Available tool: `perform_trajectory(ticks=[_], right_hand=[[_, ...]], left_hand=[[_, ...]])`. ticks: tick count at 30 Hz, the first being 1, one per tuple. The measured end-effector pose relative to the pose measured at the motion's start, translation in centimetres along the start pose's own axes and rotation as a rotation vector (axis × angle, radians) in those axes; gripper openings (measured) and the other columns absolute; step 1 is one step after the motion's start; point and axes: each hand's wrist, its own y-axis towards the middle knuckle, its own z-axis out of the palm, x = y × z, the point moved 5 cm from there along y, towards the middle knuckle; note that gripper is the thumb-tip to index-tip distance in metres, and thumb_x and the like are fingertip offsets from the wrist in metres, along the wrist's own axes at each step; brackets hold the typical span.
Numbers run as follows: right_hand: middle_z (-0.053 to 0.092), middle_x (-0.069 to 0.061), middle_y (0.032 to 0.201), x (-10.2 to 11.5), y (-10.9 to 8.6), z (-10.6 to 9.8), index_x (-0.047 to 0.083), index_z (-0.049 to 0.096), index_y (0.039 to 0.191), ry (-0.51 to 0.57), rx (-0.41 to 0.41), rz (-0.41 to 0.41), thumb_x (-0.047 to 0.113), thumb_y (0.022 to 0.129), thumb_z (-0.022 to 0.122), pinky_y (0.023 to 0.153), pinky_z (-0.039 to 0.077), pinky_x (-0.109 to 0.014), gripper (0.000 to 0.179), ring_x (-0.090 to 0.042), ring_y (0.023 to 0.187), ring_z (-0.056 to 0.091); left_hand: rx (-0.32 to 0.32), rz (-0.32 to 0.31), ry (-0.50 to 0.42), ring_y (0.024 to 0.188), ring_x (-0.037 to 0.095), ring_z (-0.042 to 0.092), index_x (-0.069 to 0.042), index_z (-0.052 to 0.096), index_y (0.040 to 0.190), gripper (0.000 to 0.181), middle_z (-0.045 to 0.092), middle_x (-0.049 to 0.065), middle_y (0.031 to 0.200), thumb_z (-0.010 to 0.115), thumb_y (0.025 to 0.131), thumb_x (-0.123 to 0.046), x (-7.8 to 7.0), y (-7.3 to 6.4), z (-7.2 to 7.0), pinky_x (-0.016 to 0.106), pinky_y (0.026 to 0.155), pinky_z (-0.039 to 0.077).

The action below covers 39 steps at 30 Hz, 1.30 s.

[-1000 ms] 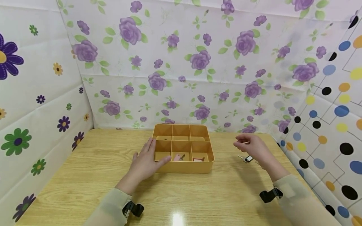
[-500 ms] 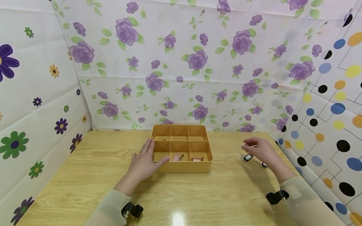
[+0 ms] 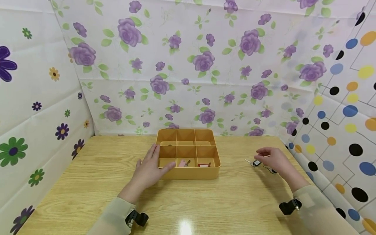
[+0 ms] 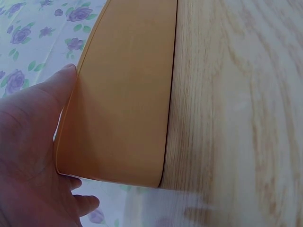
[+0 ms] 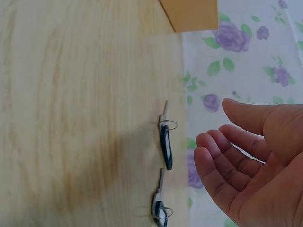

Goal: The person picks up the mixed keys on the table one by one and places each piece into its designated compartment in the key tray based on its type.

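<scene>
An orange box [image 3: 189,173] with several compartments stands on the table. My left hand [image 3: 148,171] rests against its left front corner, thumb along the front rim and straight fingers at the left side; the left wrist view shows the thumb [image 4: 61,82] on the rim. My right hand [image 3: 274,160] hovers at the right with fingers loosely bent, holding nothing. Below it lie a key with a dark tag [image 3: 257,163] and a second tagged key [image 3: 272,170], partly covered by the hand in the head view. In the right wrist view, both keys [image 5: 165,146] lie apart from the fingers.
The front middle compartment holds a pink tag [image 3: 182,163] with a key; the front right one holds a red-edged tag [image 3: 204,165]. Something dark shows in the back left one. Patterned cloth walls [image 3: 188,107] enclose the wooden table [image 3: 176,202].
My right hand has moved right and lower, over the keys, and the second key has come more into view. My left hand stays at the box. The head view has shifted slightly.
</scene>
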Motion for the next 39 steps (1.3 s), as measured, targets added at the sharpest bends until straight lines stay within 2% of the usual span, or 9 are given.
perform_trajectory(ticks=[5,13,18,25,32,39], right_hand=[[0.071,-0.022,0.125,-0.6,0.1,0.3,-0.01,0.063,0.146,-0.033,-0.009,-0.003,0.025,0.11,0.073,0.085,0.063,-0.05,0.051,-0.037,0.102,0.072],[0.073,-0.02,0.117,-1.2,0.2,0.8,-0.012,0.066,0.14,-0.07,-0.006,-0.002,0.021,0.107,0.075,0.076,0.059,-0.043,0.047,-0.033,0.097,0.07],[0.074,-0.015,0.111,-1.6,0.6,1.2,-0.011,0.07,0.134,-0.131,-0.031,-0.015,0.021,0.105,0.078,0.077,0.056,-0.039,0.044,-0.029,0.096,0.069],[0.073,-0.018,0.114,-2.1,0.7,1.7,-0.008,0.071,0.134,-0.189,-0.046,-0.006,0.024,0.103,0.081,0.082,0.057,-0.047,0.045,-0.03,0.097,0.067],[0.073,-0.021,0.117,-2.5,1.1,2.2,-0.006,0.073,0.132,-0.236,-0.052,-0.003,0.028,0.102,0.081,0.088,0.056,-0.055,0.045,-0.034,0.1,0.068],[0.073,-0.019,0.115,-2.4,1.4,2.6,-0.005,0.074,0.128,-0.244,-0.057,-0.019,0.029,0.102,0.082,0.085,0.056,-0.053,0.043,-0.03,0.095,0.067]], left_hand=[[0.0,0.0,-0.002,0.167,0.045,0.015,-0.003,0.008,0.177,0.116,0.001,0.017,0.185,0.06,0.103,-0.075,0.0,0.0,0.0,0.083,0.124,0.006],[0.008,0.004,-0.008,0.167,0.044,0.014,-0.005,0.007,0.177,0.123,0.0,0.015,0.185,0.052,0.098,-0.088,0.0,-0.1,0.0,0.082,0.124,0.006],[0.01,0.006,-0.018,0.167,0.045,0.015,-0.004,0.008,0.177,0.121,0.0,0.016,0.185,0.055,0.1,-0.084,-0.1,-0.1,-0.2,0.083,0.124,0.006],[0.007,0.008,-0.012,0.166,0.046,0.018,-0.004,0.009,0.177,0.12,0.0,0.017,0.185,0.055,0.1,-0.084,-0.1,-0.1,0.0,0.083,0.124,0.007],[-0.009,0.016,-0.02,0.165,0.048,0.021,-0.003,0.013,0.177,0.113,0.002,0.018,0.184,0.062,0.104,-0.073,0.0,0.0,0.2,0.084,0.123,0.008],[-0.009,0.013,-0.02,0.165,0.048,0.021,-0.004,0.013,0.177,0.115,0.001,0.018,0.184,0.06,0.102,-0.077,0.0,0.0,0.1,0.083,0.123,0.009]])
